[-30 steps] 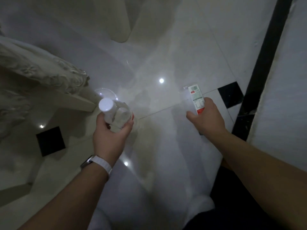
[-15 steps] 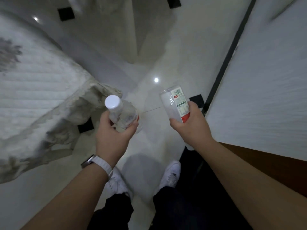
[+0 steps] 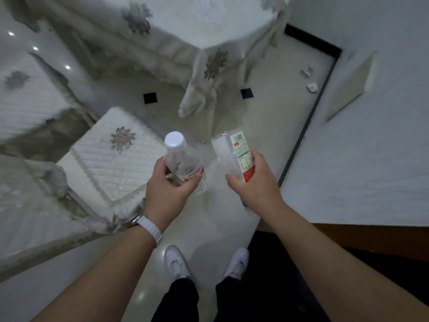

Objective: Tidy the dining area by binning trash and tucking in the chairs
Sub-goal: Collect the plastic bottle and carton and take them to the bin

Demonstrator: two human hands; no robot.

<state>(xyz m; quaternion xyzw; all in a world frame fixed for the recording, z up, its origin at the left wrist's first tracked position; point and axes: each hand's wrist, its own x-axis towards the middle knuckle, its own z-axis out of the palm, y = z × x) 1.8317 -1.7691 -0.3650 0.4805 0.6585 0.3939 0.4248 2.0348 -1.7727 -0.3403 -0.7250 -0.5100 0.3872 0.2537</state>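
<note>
My left hand (image 3: 170, 189) grips a clear plastic bottle (image 3: 180, 159) with a white cap and a red label, held upright. My right hand (image 3: 254, 184) holds a clear plastic package (image 3: 233, 154) with a green, white and red label. Both are held out at waist height over the pale tiled floor. A chair (image 3: 111, 156) with a white quilted seat stands just left of my left hand, pulled out from the cloth-covered dining table (image 3: 199, 17) at the top. Two small scraps of litter (image 3: 311, 87) lie on the floor at the upper right.
Another quilted chair seat (image 3: 25, 98) shows at the far left, and a covered chair back (image 3: 30, 219) at the lower left. A white wall (image 3: 371, 147) with a dark skirting runs along the right. My white shoes (image 3: 176, 263) stand on the floor below.
The view has swung up and to the left, bringing the table and chairs into sight. Both hands keep their hold on the bottle and the package, now slightly closer together.
</note>
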